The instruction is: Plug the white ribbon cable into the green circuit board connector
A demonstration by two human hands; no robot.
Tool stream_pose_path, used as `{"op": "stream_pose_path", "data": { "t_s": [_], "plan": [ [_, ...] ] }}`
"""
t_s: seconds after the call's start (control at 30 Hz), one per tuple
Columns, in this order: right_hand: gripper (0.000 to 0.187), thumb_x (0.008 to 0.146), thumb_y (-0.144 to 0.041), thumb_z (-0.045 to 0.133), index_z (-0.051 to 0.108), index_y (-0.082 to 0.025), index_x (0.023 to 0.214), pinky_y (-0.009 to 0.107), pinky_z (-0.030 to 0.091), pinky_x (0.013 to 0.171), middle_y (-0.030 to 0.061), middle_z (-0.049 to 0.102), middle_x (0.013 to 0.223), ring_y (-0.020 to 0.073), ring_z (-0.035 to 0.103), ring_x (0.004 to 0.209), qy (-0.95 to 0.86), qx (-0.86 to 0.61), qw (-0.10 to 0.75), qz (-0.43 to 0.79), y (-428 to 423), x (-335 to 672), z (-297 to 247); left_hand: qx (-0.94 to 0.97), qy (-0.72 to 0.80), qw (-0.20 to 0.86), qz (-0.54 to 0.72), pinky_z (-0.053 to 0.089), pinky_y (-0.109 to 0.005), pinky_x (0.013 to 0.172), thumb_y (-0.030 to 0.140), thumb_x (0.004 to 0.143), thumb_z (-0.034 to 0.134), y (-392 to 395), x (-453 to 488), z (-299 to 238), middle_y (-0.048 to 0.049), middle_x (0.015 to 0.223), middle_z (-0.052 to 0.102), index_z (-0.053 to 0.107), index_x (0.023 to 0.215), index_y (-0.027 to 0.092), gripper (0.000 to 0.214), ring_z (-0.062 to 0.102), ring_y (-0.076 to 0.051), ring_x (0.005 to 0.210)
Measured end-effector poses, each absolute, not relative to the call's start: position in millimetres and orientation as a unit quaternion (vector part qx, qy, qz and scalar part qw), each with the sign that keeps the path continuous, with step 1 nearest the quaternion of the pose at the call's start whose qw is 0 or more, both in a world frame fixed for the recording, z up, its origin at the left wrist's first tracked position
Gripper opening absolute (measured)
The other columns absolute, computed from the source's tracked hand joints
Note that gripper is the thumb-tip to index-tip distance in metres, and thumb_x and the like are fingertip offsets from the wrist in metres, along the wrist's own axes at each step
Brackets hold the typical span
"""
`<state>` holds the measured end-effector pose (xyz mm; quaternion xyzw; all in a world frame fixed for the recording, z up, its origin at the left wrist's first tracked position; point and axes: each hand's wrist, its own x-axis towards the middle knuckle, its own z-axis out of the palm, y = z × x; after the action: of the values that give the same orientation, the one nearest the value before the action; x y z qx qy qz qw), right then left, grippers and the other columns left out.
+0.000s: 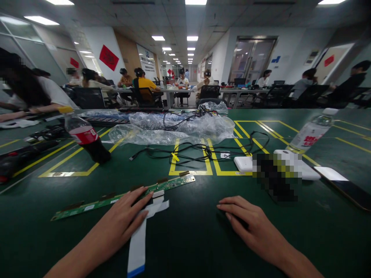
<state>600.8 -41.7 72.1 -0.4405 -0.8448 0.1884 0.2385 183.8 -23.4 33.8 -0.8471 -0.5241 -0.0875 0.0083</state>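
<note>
A long, narrow green circuit board (pixel 174 183) lies slantwise on the green table in front of me. My left hand (pixel 126 212) rests over its middle, fingers stretched out and touching the board near a connector. From that connector a white flat ribbon cable (pixel 137 243) folds and runs toward me, ending in a blue strip; part of it passes beside my left thumb and index finger. My right hand (pixel 246 218) rests on the table to the right, apart from the board, with its fingers loosely bent and slightly apart and nothing visible in them.
A cola bottle (pixel 88 139) stands back left. Behind the board lie black cables (pixel 199 151) and clear plastic wrap (pixel 179 127). To the right are a white case (pixel 242 164), a clear bottle (pixel 313 131) and a phone (pixel 348 189). Another person (pixel 37 88) sits at the left.
</note>
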Motion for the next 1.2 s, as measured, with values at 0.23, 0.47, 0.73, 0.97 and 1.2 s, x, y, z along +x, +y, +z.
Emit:
{"op": "stream_pose_path", "data": {
  "t_s": [0.23, 0.47, 0.73, 0.97, 1.2],
  "plan": [
    [0.031, 0.103, -0.023, 0.046, 0.067, -0.025, 0.124, 0.038, 0.054, 0.096, 0.0074, 0.066, 0.125, 0.0213, 0.063, 0.114, -0.839, -0.452, 0.217, 0.213, -40.2, 598.2, 76.3, -0.807, -0.579, -0.044, -0.105, 0.046, -0.057, 0.108, 0.052, 0.101, 0.045, 1.1, 89.8, 30.3, 0.0008, 0.158, 0.043, 0.053, 0.144, 0.037, 0.047, 0.051, -0.034, 0.136],
    [0.03, 0.103, -0.026, 0.045, 0.068, -0.025, 0.124, 0.038, 0.052, 0.097, 0.008, 0.065, 0.127, 0.0224, 0.062, 0.115, -0.835, -0.461, 0.203, 0.224, -41.8, 599.0, 78.2, -0.785, -0.604, -0.03, -0.135, 0.042, -0.051, 0.112, 0.051, 0.103, 0.039, 13.7, 72.8, 23.0, -0.0016, 0.152, 0.052, 0.063, 0.133, 0.024, 0.047, 0.051, -0.033, 0.137],
    [0.031, 0.104, -0.024, 0.045, 0.066, -0.025, 0.127, 0.04, 0.051, 0.098, 0.0083, 0.064, 0.127, 0.0215, 0.061, 0.117, -0.837, -0.457, 0.2, 0.225, -42.5, 598.9, 78.3, -0.768, -0.631, -0.024, -0.109, 0.044, -0.055, 0.11, 0.049, 0.104, 0.035, 12.3, 73.0, 17.4, -0.0131, 0.155, 0.047, 0.04, 0.153, 0.02, 0.058, 0.052, -0.033, 0.136],
    [0.032, 0.104, -0.025, 0.046, 0.067, -0.026, 0.127, 0.041, 0.052, 0.098, 0.0083, 0.064, 0.127, 0.022, 0.061, 0.116, -0.833, -0.463, 0.191, 0.234, -45.0, 599.2, 80.8, -0.791, -0.604, -0.015, -0.093, 0.031, -0.056, 0.118, 0.051, 0.103, 0.034, 12.5, 68.7, 8.7, -0.0075, 0.161, 0.038, 0.045, 0.151, 0.021, 0.058, 0.034, -0.031, 0.148],
    [0.032, 0.103, -0.025, 0.047, 0.066, -0.027, 0.129, 0.042, 0.052, 0.098, 0.0077, 0.064, 0.128, 0.0227, 0.061, 0.116, -0.832, -0.464, 0.197, 0.233, -45.4, 599.0, 82.2, -0.777, -0.625, -0.001, -0.079, 0.035, -0.058, 0.116, 0.053, 0.102, 0.032, 12.6, 76.1, 9.2, -0.0105, 0.16, 0.038, 0.044, 0.153, 0.019, 0.062, 0.037, -0.034, 0.146]
  ]
}}
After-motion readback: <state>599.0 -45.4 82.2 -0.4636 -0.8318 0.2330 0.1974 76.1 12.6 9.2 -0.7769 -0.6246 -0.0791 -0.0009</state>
